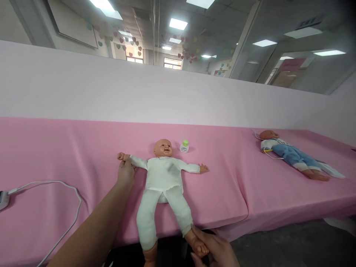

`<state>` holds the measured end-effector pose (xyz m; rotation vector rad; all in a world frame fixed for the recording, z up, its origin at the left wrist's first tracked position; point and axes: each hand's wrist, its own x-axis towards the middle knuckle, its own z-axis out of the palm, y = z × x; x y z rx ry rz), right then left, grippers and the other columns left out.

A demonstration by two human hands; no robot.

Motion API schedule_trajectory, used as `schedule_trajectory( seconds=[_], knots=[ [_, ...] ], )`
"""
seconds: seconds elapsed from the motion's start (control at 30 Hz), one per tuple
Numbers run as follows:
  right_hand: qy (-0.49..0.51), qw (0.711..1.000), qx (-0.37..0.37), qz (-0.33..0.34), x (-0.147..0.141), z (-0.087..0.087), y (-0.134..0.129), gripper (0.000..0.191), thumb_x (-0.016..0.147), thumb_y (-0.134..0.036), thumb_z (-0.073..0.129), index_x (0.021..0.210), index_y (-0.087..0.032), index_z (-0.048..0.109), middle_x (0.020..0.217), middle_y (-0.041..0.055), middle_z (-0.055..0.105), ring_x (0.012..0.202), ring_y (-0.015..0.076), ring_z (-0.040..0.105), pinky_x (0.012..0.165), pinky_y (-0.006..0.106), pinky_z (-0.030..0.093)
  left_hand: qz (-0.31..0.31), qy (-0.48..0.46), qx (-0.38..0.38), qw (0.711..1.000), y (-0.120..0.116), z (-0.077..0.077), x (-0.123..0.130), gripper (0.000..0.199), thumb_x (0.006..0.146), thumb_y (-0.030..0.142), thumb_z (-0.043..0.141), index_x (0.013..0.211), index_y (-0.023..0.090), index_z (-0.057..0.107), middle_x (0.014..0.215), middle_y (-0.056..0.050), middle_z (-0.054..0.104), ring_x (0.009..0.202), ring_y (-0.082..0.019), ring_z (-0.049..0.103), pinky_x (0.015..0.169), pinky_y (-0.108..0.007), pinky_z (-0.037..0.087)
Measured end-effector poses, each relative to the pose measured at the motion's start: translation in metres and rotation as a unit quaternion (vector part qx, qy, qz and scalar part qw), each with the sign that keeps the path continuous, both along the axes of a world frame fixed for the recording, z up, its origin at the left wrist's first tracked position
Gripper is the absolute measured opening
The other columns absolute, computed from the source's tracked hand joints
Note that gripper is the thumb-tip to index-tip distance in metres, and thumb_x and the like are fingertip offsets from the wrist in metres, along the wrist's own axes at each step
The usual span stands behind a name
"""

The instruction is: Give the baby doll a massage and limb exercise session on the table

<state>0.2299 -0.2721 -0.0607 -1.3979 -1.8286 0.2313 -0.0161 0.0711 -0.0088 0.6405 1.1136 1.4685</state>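
Note:
A baby doll (164, 174) in a white top and white trousers lies face up on the pink cloth, arms spread out, its feet past the front edge. My left hand (126, 172) is closed around the doll's wrist at the end of its sleeve, on the left side. At the front, my right hand (218, 248) grips the doll's foot (198, 244), with the thumb and fingers on either side of it. The doll's other foot is cut off by the lower edge of the view. Beside its head stands a small white bottle (184, 147) with a green cap.
Pink cloth (222, 193) covers the long table. Another doll (292, 152) in blue and white clothes lies at the right, with thin tubing by it. A white cable (63, 182) curves across the left. Behind rises a white wall (139, 96) with glass above.

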Motion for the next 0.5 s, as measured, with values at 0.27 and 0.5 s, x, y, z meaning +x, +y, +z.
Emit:
schedule_trajectory(
  seconds=[0.27, 0.5],
  knots=[
    [0.017, 0.999, -0.041, -0.024, -0.013, -0.003, 0.001, 0.069, 0.073, -0.018, 0.073, 0.141, -0.02, 0.062, 0.098, 0.0064, 0.082, 0.074, 0.0195, 0.078, 0.072, 0.022, 0.065, -0.005, 0.221, 0.188, 0.957, -0.025, 0.001, 0.009, 0.033, 0.1, 0.048, 0.055, 0.127, 0.028, 0.059, 0.131, -0.008, 0.067, 0.124, -0.027, 0.065, 0.105, -0.044, 0.054],
    [0.086, 0.99, 0.021, -0.11, -0.023, 0.066, 0.035, 0.052, 0.086, -0.026, 0.068, 0.137, -0.021, 0.064, 0.104, 0.0081, 0.08, 0.082, 0.0214, 0.077, 0.079, 0.031, 0.066, -0.165, 0.487, 0.32, 0.795, -0.043, 0.007, 0.018, 0.039, 0.09, 0.046, 0.066, 0.126, 0.032, 0.072, 0.13, -0.004, 0.072, 0.125, -0.031, 0.064, 0.113, -0.047, 0.047]
  ],
)
